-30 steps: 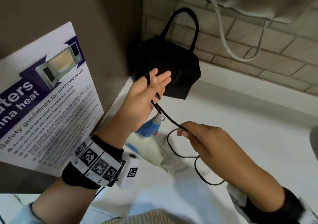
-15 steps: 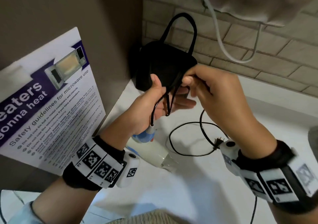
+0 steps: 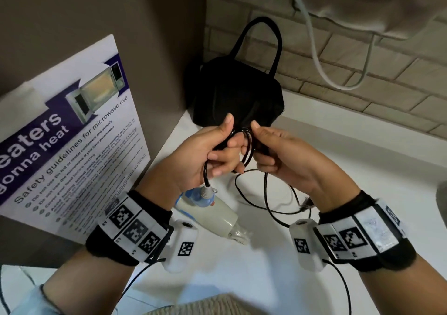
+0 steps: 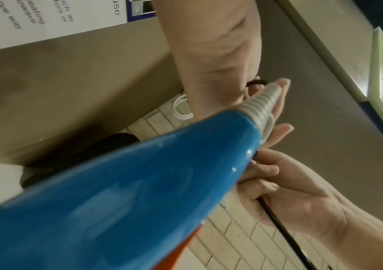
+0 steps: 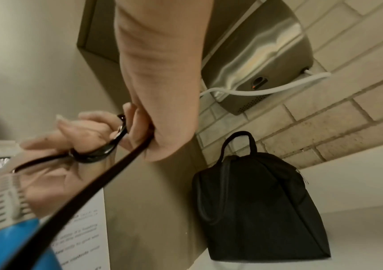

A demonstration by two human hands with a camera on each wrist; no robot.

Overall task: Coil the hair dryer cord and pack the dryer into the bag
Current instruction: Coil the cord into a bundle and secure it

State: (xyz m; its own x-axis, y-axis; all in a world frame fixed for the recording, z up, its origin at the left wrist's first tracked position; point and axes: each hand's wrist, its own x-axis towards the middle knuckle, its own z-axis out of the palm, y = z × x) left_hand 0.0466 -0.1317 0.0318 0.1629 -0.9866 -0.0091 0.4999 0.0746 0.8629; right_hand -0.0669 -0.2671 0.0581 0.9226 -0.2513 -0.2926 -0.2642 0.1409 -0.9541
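Coiling is under way: the left hand [image 3: 205,152] carries a few small loops of black cord [image 3: 246,150] wound round its curled fingers, thumb up beside them. The right hand [image 3: 287,159] meets it from the other side, its grip pinched on the cord at the top of the loops, feeding on the next turn. In the right wrist view the cord [image 5: 98,155] is seen ringed round a left finger, with a taut run passing on through the right fist.

From the left hand the cord drops to the grey strain relief on the blue end of the dryer [image 3: 212,215], which lies on the white bench [image 3: 350,169] just below the hands. Much cord is not yet gathered: slack curves [image 3: 268,193] lie on the bench beneath the right hand, with what seems to be the plug [image 3: 305,204] at their far end.

Behind the hands the black bag [image 3: 237,92] stands upright in the corner, apparently closed, with nothing packed. By judgement, coiling is roughly a third done; finishing it, opening the bag and stowing the dryer remain.
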